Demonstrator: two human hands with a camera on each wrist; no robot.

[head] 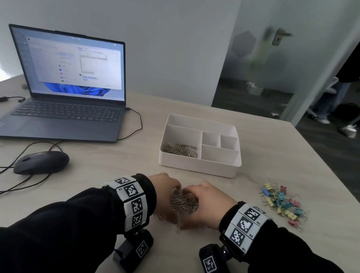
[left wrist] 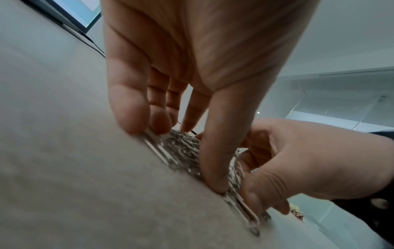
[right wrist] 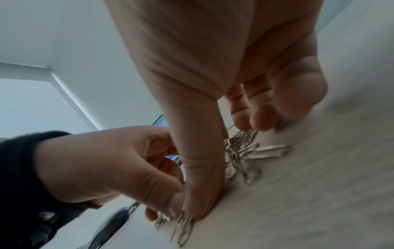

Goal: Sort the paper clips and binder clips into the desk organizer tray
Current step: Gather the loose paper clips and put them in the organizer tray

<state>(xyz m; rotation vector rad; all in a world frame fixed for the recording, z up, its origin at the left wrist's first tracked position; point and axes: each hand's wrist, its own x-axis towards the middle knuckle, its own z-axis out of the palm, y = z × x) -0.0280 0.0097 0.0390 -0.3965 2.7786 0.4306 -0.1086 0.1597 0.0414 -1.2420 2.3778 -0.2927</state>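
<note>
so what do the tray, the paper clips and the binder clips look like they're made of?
Tray: looks like matte white moulded plastic, with smooth walls and rounded corners.
Paper clips: bare silvery metal wire that glints; the exact metal can't be told.
Binder clips: pastel bodies in yellow, blue and pink, probably painted metal, with thin silvery wire handles. They are too small to be sure.

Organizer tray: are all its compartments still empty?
No. The tray holds paper clips in its large left compartment; the three right compartments look empty, the back strip is only partly visible.
</note>
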